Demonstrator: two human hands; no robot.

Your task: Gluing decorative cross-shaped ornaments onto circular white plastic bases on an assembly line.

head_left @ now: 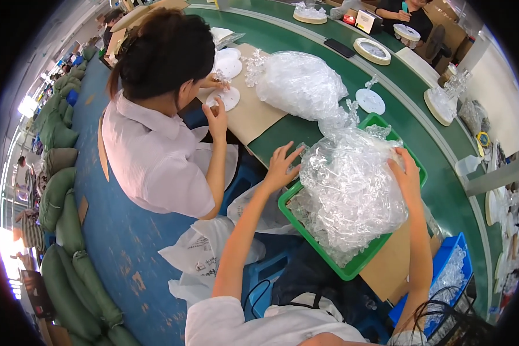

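A large clear plastic bag (pixel 352 190) bulges with small transparent pieces. It sits in a green tray (pixel 352 271), over more loose clear pieces. My left hand (pixel 282 167) is at the bag's left edge, open with its fingers spread. Whether its fingertips touch the plastic I cannot tell. On the opposite side, my right hand (pixel 406 179) is bent against the bag's right edge, thumb and fingers on the plastic. Some fingertips there are hidden by the film.
Beside me on the left, a person (pixel 155 115) handles a white disc (pixel 224 99) over cardboard. A second filled bag (pixel 300 83) lies behind the tray on the green table (pixel 401 75). A blue bin (pixel 450 277) of clear pieces stands at right. White sacks (pixel 202 254) hang low left.
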